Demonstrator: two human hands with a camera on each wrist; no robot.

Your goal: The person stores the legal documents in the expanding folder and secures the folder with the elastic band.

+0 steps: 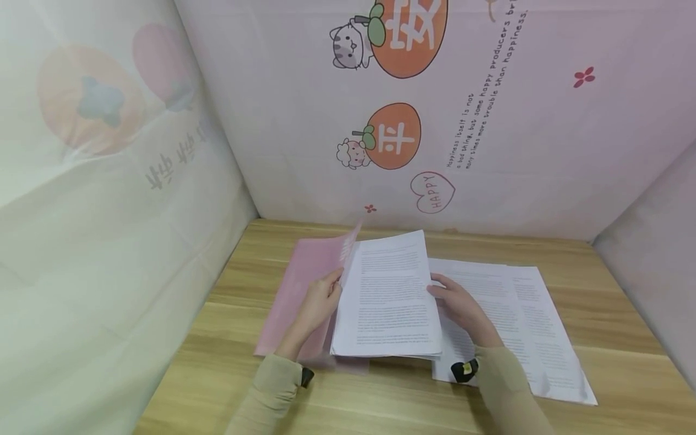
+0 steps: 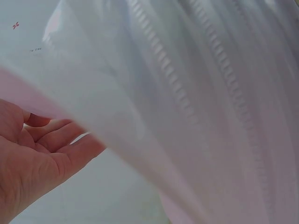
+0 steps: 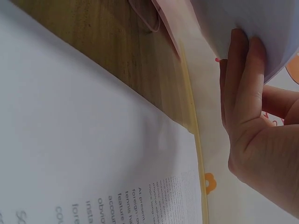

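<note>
Head view: gripping papers [image 1: 388, 296], lengthwise fore-and-aft, with right hand [image 1: 461, 307]; holding pink folder [image 1: 304, 272], just leftward, with left hand [image 1: 319, 299].

A wood-grain tabletop [image 1: 201, 374] lies at six o'clock; a pinkish-white fabric backdrop [image 1: 288, 121] printed with orange persimmons [image 1: 399, 154] hangs at twelve; wrinkled cream cloth [image 1: 109, 254] at nine.

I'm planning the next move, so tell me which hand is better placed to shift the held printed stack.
Probably the right hand: it grips the printed stack by its right edge, while the left hand is occupied holding the pink folder.
</note>
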